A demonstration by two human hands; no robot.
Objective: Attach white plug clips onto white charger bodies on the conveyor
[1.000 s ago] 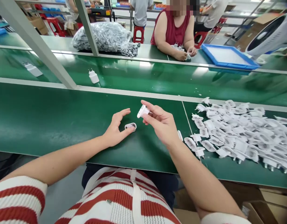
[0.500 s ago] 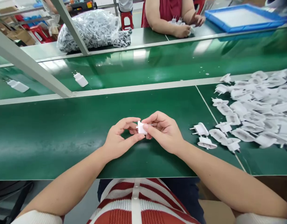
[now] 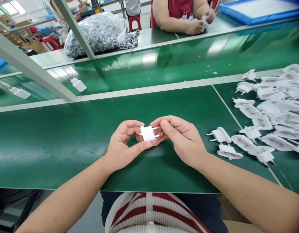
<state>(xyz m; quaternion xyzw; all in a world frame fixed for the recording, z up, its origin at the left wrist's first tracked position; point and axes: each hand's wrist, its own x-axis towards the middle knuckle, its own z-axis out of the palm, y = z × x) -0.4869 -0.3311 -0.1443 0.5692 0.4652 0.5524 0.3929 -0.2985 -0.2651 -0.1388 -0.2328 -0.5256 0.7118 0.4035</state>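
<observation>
Just above the green work surface, a white two-pin plug piece (image 3: pixel 148 133) is held between my hands, its metal pins pointing right. My left hand (image 3: pixel 122 145) pinches the body by its left side, thumb at the lower edge and fingers at the top. My right hand (image 3: pixel 182 139) is closed around the pin end, with the thumb by the pin tips and fingers behind them. To the right of my right hand lie loose white plug pieces (image 3: pixel 221 135), some with pins showing.
A large heap of white plug pieces (image 3: pixel 282 110) covers the right side. Beyond a pale rail (image 3: pixel 144 89), two white chargers (image 3: pixel 78 84) lie on a green belt (image 3: pixel 130 69). A clear bag of parts (image 3: pixel 96 34), a blue tray (image 3: pixel 261 17) and a co-worker's hands (image 3: pixel 199 26) are across it.
My right thumb has slid right, off the plug body toward the pins, uncovering the body and both pins. The view has shifted slightly, and the plug stays in my left hand.
</observation>
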